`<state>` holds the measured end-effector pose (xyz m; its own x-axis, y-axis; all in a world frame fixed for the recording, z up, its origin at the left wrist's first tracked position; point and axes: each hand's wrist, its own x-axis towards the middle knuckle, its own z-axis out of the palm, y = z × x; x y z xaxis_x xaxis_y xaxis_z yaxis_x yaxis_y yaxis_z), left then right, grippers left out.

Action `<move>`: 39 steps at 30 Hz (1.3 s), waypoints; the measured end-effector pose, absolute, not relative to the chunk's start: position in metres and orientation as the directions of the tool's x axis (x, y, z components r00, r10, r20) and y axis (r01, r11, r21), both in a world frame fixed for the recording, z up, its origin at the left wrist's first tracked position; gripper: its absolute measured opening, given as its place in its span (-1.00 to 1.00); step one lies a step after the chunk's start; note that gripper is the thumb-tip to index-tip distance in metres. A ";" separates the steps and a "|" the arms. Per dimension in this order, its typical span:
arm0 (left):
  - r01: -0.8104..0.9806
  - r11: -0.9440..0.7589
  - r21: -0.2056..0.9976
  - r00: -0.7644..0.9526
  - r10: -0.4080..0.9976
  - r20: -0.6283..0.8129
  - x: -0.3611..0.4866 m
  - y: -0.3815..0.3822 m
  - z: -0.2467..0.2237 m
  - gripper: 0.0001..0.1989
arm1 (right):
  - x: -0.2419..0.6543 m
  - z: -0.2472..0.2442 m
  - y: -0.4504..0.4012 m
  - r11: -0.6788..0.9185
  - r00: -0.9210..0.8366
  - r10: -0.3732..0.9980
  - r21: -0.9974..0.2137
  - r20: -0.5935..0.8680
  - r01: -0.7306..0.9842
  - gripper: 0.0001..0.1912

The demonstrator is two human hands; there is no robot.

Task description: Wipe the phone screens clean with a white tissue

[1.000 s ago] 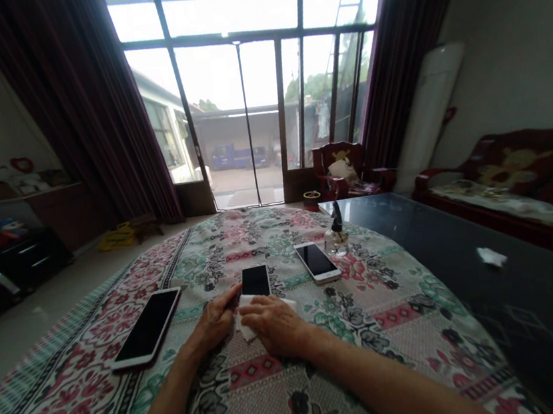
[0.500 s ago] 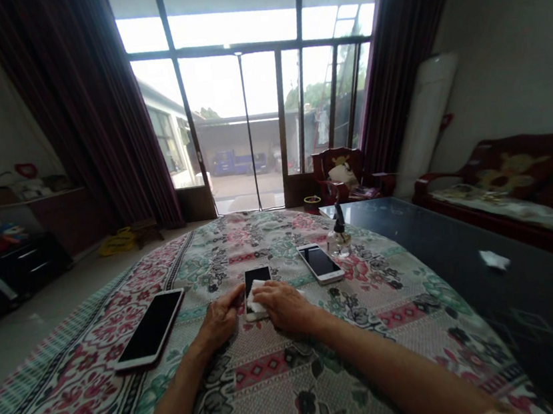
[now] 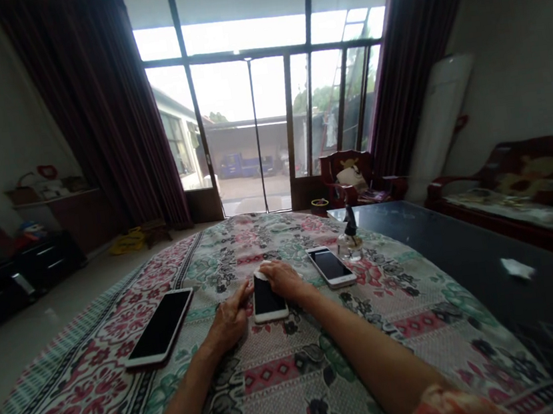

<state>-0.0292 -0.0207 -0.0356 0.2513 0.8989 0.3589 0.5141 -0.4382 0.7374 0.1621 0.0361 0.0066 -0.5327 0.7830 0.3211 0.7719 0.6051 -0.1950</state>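
The right hand (image 3: 284,280) lies over the top end of a white-framed smartphone (image 3: 268,298), its fingers bunching a white tissue (image 3: 262,276) against the black glass front. The left hand (image 3: 230,317) sits just beside the phone's left edge, its fingers (image 3: 241,295) reaching to that edge. The hands are close together, with the phone between them, but they aren't clamped around it. From this angle it's hard to say whether the left fingers really grip the edge or only rest against it.

The phone lies flat and face up at about 12 o'clock from the forearms, on a floral patchwork tablecloth (image 3: 284,394). It should feel light and stiff, but its glass will be slick and easily cracked, so the long side edges look like the safest place to hold it; the soft cloth should give it some cushioning.

A larger white-framed phone (image 3: 159,327) lies at about 10 o'clock, angled on the cloth and well clear of the left hand. A smaller one (image 3: 331,267) sits at about 1 o'clock, with a small glass bottle (image 3: 349,243) just past it. Further right, around 2 o'clock, a scrap of white paper (image 3: 518,267) lies on a dark glass tabletop (image 3: 445,267) — the cloth stops short of it. A patterned sleeve (image 3: 455,408) shows at the right forearm's lower end.
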 end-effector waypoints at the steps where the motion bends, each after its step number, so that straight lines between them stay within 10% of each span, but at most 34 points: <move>1: 0.520 -0.429 0.739 0.247 0.903 0.350 -0.029 -0.021 -0.035 -0.26 | 0.162 0.007 0.035 0.607 -0.535 0.782 -0.194 0.319 0.771 -0.70; 13: 0.566 -0.323 0.759 -0.010 0.917 0.398 -0.025 -0.024 -0.030 -0.45 | 0.152 0.032 0.011 0.693 -0.659 0.720 -0.192 0.216 0.695 -0.75; 19: 0.619 -0.285 0.732 -0.198 0.846 0.496 -0.022 -0.026 -0.023 -0.62 | 0.159 0.048 0.016 0.523 -0.367 0.819 -0.313 0.441 0.793 -0.67; 24: 0.746 -0.398 0.534 -0.055 0.762 0.645 0.004 -0.029 -0.007 -0.69 | 0.169 0.021 0.032 0.410 -0.219 0.862 -0.375 0.456 0.831 -0.63; 39: 0.758 -0.472 0.449 0.380 0.880 0.284 -0.003 -0.032 0.004 -0.65 | 0.177 -0.015 0.030 0.394 -0.148 0.869 -0.481 0.472 0.783 -0.71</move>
<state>-0.0026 -0.0317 0.0041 0.3796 0.8804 0.2843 0.7584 -0.4721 0.4493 0.1768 0.0298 -0.0153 -0.1479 0.8692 0.4718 0.7832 0.3943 -0.4808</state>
